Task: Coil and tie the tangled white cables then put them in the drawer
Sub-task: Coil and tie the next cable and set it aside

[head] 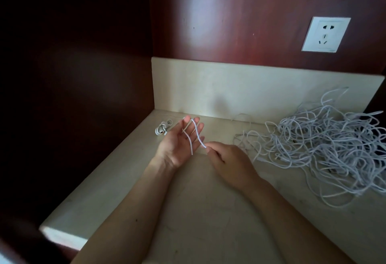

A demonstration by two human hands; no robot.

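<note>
You are at the start of a coil. Your left hand (179, 144) lies palm up with its fingers straight and spread, the grip wide. A white cable (197, 132) is threaded between those fingers. One short end lies across the palm, and the other run comes down to your right hand (227, 159), whose grip is a narrow pinch on the cable just beside the left little finger. The tangled pile (325, 146) sits on the worktop (208, 211) well to the right of that pinch. One small coiled bundle (163, 128) lies just beyond the left fingertips. No drawer shows. Next, I judge, you need to carry the pinch round the left fingers, loop on loop, with the left thumb trapping the short end.
</note>
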